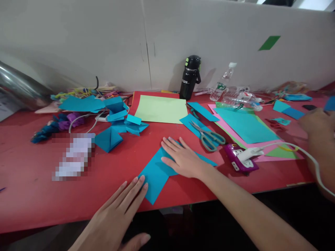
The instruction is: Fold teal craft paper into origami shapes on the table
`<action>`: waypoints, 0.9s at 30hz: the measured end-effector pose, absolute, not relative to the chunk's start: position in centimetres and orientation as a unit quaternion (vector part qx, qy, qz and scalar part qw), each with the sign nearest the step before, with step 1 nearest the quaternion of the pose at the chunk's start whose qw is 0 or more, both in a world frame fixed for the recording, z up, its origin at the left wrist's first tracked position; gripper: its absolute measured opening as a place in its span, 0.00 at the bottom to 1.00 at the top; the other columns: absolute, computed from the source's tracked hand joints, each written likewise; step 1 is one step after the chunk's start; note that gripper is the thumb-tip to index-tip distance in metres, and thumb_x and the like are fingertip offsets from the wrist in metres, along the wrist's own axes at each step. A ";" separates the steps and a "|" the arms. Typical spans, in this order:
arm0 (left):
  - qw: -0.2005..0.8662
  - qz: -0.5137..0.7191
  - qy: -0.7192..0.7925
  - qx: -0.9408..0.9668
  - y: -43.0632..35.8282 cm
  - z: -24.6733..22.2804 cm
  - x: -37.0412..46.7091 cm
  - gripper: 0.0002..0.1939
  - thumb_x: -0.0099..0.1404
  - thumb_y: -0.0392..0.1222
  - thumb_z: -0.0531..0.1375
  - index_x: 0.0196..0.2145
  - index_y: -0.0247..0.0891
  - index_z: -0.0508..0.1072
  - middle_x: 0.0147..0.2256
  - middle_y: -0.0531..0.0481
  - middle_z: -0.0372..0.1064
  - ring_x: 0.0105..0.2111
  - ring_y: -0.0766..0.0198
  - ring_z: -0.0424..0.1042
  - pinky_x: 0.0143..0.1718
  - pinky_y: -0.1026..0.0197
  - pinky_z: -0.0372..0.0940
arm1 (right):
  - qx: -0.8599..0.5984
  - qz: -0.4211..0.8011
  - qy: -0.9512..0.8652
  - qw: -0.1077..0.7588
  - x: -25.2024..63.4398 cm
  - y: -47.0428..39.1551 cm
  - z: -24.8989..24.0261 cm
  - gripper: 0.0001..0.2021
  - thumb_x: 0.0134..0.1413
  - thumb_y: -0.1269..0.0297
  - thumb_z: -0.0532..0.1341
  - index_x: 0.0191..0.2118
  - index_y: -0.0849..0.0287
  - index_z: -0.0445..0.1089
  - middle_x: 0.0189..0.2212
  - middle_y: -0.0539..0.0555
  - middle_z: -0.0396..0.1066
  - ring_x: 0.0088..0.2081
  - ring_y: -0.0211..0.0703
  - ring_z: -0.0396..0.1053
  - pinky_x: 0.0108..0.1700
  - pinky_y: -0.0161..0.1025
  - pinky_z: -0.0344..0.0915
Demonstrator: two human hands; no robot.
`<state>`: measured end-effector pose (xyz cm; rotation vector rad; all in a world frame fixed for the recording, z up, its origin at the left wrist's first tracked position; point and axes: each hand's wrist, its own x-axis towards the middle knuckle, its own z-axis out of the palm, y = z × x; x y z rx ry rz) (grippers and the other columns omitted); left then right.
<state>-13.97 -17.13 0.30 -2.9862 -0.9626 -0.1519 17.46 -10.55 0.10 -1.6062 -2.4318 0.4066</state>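
Note:
A folded blue paper [156,175] with two angled arms lies on the red table near its front edge. My right hand [183,158] rests flat on the upper part of this paper, fingers spread. At the paper's lower left corner, the fingertips of my left hand [121,205] touch or hover by its edge, fingers stretched out; contact is hard to tell. Grey-handled scissors [208,136] lie partly open on another blue strip [188,125], beyond my right hand. Folded blue paper pieces [108,138] sit to the left, beyond my left hand.
A black bottle [190,77] stands by the wall behind a pale green sheet [161,109]. Coloured sheets [246,125], plastic bottles [223,83] and a purple pack [240,158] with a white cable occupy the right. Another person's hand [318,122] is at the right edge.

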 end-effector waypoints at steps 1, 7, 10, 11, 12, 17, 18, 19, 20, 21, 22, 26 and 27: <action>-0.003 -0.045 -0.310 -0.950 -17.2 0.3 -14.0 0.48 0.65 0.64 0.59 0.73 0.42 0.44 0.69 0.44 0.52 0.64 0.44 0.62 0.58 0.48 0.69 | -0.562 0.126 -0.811 0.101 18.0 -10.1 -0.1 0.36 0.70 0.41 0.38 0.73 0.58 0.46 0.73 0.55 0.40 0.74 0.51 0.37 0.73 0.60 0.34; -0.005 -0.037 -0.312 -0.949 -17.4 -0.1 -14.2 0.48 0.65 0.64 0.59 0.73 0.42 0.45 0.69 0.44 0.51 0.65 0.42 0.60 0.58 0.45 0.68 | -0.626 0.071 -0.769 0.109 17.8 -10.1 -0.3 0.39 0.69 0.42 0.40 0.72 0.69 0.47 0.73 0.64 0.39 0.74 0.58 0.35 0.71 0.65 0.28; 0.003 -0.053 -0.301 -0.952 -17.3 -0.3 -14.2 0.50 0.64 0.64 0.59 0.73 0.39 0.45 0.69 0.41 0.52 0.65 0.41 0.61 0.57 0.45 0.69 | -0.524 0.093 -0.837 0.124 15.3 -12.3 0.7 0.33 0.70 0.46 0.43 0.72 0.59 0.48 0.74 0.57 0.35 0.74 0.56 0.31 0.71 0.65 0.27; 0.007 -0.057 -0.298 -0.953 -17.3 -0.3 -14.1 0.50 0.63 0.65 0.59 0.73 0.38 0.45 0.69 0.40 0.52 0.64 0.40 0.61 0.56 0.45 0.69 | -0.466 0.115 -0.868 0.125 14.4 -13.1 1.0 0.32 0.71 0.46 0.43 0.72 0.57 0.48 0.74 0.54 0.36 0.74 0.54 0.31 0.72 0.64 0.28; 0.011 -0.060 -0.295 -0.954 -17.3 -0.2 -14.1 0.50 0.63 0.65 0.59 0.73 0.38 0.45 0.69 0.40 0.52 0.64 0.40 0.62 0.56 0.44 0.70 | -0.423 0.138 -0.887 0.123 13.6 -13.7 1.3 0.32 0.71 0.46 0.43 0.72 0.55 0.48 0.73 0.53 0.39 0.74 0.50 0.33 0.72 0.61 0.29; 0.017 -0.055 -0.286 -0.957 -17.2 0.3 -13.6 0.50 0.65 0.64 0.58 0.73 0.35 0.45 0.69 0.39 0.52 0.63 0.41 0.63 0.56 0.45 0.70 | -0.469 0.159 -0.862 0.108 13.9 -12.9 1.0 0.32 0.71 0.46 0.40 0.72 0.57 0.47 0.73 0.53 0.40 0.74 0.48 0.35 0.72 0.63 0.28; 0.015 -0.055 -0.284 -0.957 -17.2 0.5 -13.4 0.49 0.65 0.64 0.58 0.73 0.35 0.45 0.69 0.40 0.53 0.63 0.42 0.64 0.56 0.46 0.70 | -0.493 0.151 -0.851 0.103 14.7 -12.2 0.7 0.33 0.71 0.45 0.40 0.73 0.58 0.46 0.73 0.54 0.39 0.74 0.49 0.36 0.72 0.63 0.28; 0.012 -0.057 -0.285 -0.957 -17.2 0.6 -13.3 0.49 0.65 0.64 0.58 0.73 0.35 0.45 0.68 0.40 0.53 0.63 0.42 0.64 0.55 0.47 0.70 | -0.518 0.142 -0.837 0.100 15.7 -11.4 0.4 0.33 0.71 0.45 0.39 0.73 0.58 0.45 0.73 0.54 0.40 0.74 0.50 0.36 0.72 0.64 0.28; 0.009 -0.060 -0.287 -0.956 -17.2 0.7 -13.2 0.49 0.65 0.64 0.58 0.73 0.36 0.45 0.68 0.40 0.53 0.63 0.43 0.64 0.56 0.47 0.70 | -0.548 0.134 -0.820 0.099 16.7 -10.7 0.1 0.34 0.71 0.44 0.39 0.73 0.59 0.45 0.73 0.55 0.39 0.74 0.51 0.36 0.72 0.65 0.28; 0.004 -0.063 -0.289 -0.955 -17.1 0.7 -13.2 0.50 0.65 0.64 0.58 0.73 0.37 0.45 0.68 0.41 0.53 0.63 0.43 0.63 0.56 0.48 0.70 | -0.572 0.125 -0.804 0.100 17.6 -10.1 -0.2 0.34 0.71 0.44 0.39 0.73 0.59 0.45 0.73 0.55 0.39 0.74 0.52 0.36 0.71 0.65 0.29; -0.003 -0.067 -0.292 -0.954 -17.1 0.8 -13.2 0.50 0.64 0.65 0.59 0.73 0.37 0.45 0.68 0.41 0.54 0.64 0.43 0.63 0.57 0.48 0.69 | -0.591 0.116 -0.792 0.101 18.4 -9.6 -0.5 0.35 0.70 0.44 0.39 0.73 0.60 0.45 0.73 0.56 0.39 0.74 0.53 0.36 0.71 0.65 0.28; -0.062 -0.089 -0.293 -0.950 -16.2 1.6 -13.3 0.48 0.64 0.61 0.61 0.73 0.44 0.46 0.68 0.44 0.56 0.63 0.42 0.64 0.60 0.43 0.65 | -0.615 0.092 -0.757 0.202 20.1 -8.9 -1.0 0.33 0.71 0.48 0.44 0.70 0.66 0.54 0.72 0.62 0.46 0.73 0.54 0.41 0.72 0.63 0.35; -0.092 -0.096 -0.299 -0.945 -15.8 2.0 -13.1 0.45 0.65 0.59 0.62 0.72 0.48 0.47 0.67 0.46 0.58 0.63 0.43 0.64 0.61 0.41 0.64 | -0.610 0.095 -0.742 0.260 20.1 -9.0 -1.0 0.31 0.71 0.49 0.46 0.69 0.66 0.57 0.71 0.64 0.50 0.72 0.54 0.47 0.71 0.60 0.43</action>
